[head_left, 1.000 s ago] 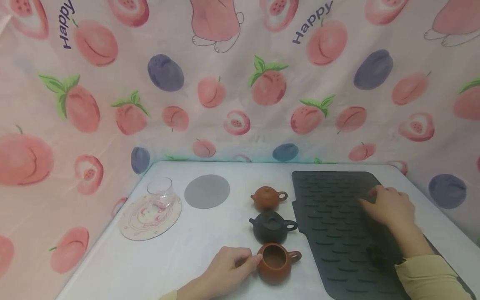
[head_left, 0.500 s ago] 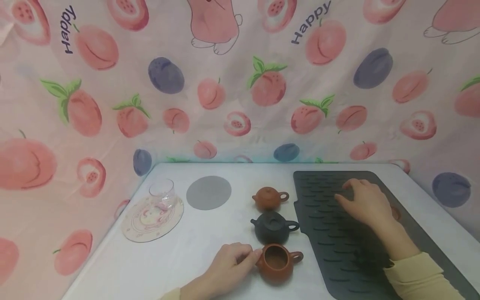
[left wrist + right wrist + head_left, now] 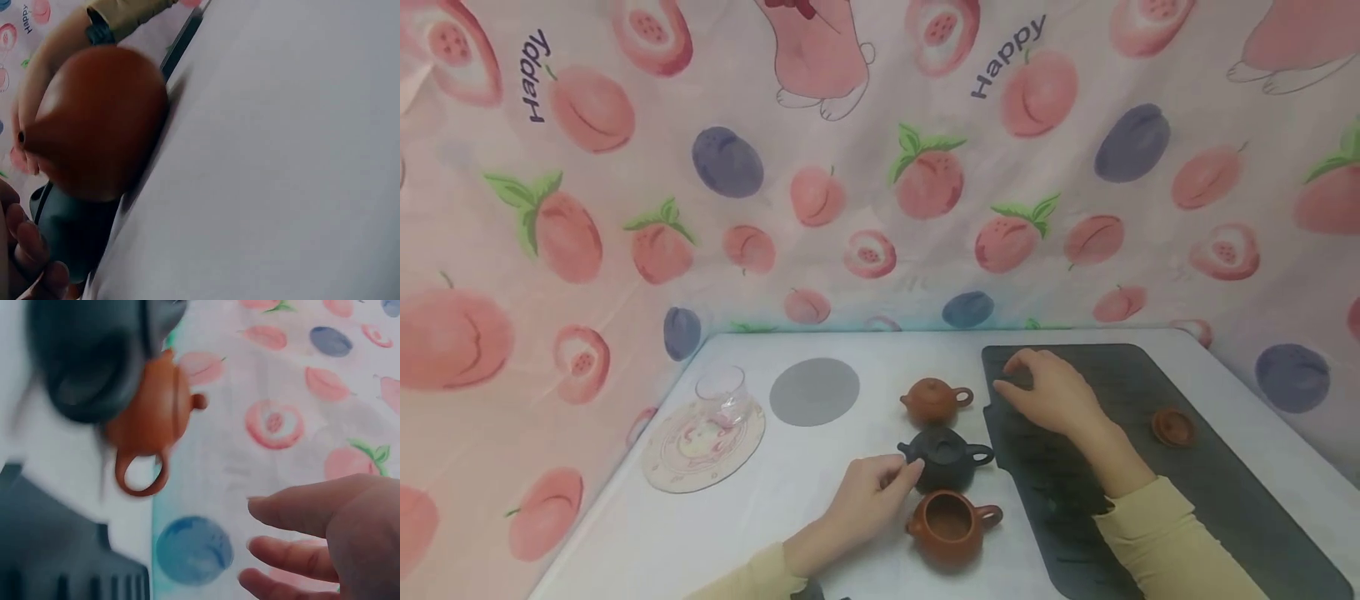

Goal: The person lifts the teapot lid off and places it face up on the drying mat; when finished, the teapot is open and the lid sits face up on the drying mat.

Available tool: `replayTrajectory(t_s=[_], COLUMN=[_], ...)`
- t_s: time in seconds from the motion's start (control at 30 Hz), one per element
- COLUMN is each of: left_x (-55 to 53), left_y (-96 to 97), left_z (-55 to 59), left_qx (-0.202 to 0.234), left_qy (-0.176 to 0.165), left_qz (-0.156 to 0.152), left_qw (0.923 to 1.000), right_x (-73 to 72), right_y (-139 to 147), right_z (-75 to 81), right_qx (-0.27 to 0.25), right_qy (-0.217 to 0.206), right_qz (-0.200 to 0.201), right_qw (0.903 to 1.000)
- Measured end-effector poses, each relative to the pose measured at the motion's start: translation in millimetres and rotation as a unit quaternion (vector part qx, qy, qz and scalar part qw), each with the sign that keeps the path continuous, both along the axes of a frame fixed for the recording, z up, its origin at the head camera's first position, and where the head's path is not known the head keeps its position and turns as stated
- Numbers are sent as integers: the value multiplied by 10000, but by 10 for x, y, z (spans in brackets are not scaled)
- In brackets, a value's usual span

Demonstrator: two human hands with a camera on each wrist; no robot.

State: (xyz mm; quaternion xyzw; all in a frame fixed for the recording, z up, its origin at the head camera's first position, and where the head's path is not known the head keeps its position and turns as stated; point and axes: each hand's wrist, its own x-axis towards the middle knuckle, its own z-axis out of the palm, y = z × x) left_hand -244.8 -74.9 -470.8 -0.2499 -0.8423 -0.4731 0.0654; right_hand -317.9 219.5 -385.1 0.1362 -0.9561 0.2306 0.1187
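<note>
Three small teapots stand in a row in the head view. The nearest, a reddish-brown teapot [image 3: 951, 546], has no lid on; behind it are a black teapot [image 3: 942, 475] and an orange-brown teapot [image 3: 931, 402], both lidded. My left hand [image 3: 872, 496] is beside the black teapot, its loosely curled fingertips overlapping the pot's body just below the spout. Over the dark ridged mat [image 3: 1150, 500] reaches my right hand [image 3: 1052, 392], thumb and fingers apart with nothing between them, right of the orange-brown teapot. A brown teapot lid [image 3: 1174, 427] lies on the mat.
At the left, a clear glass [image 3: 722, 396] stands on a round patterned mat [image 3: 677, 462]. A grey round mat [image 3: 815, 392] lies toward the back of the white table [image 3: 760, 533]. Fruit-printed cloth [image 3: 865, 167] hangs behind and along the side.
My right hand has moved left across the mat toward the teapots, uncovering the lid. My left hand has shifted from the near teapot's spout up to the black teapot.
</note>
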Motion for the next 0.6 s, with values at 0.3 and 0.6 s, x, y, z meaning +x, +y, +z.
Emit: replayTrajectory(t_s=[0.3,0.6], left_x=[-283,-412], left_y=[45,50], left_z=[36,23], left_qx=[212,354], left_qy=[-123,-52], left_qz=[566,1079], left_qw=[9981,9935], right_x=[-29,70], right_y=[-309,-492], right_z=[67,2], right_qx=[-292,-509], right_qy=[-351,-652], right_qz=[383,1068], right_qw=[9982,9908])
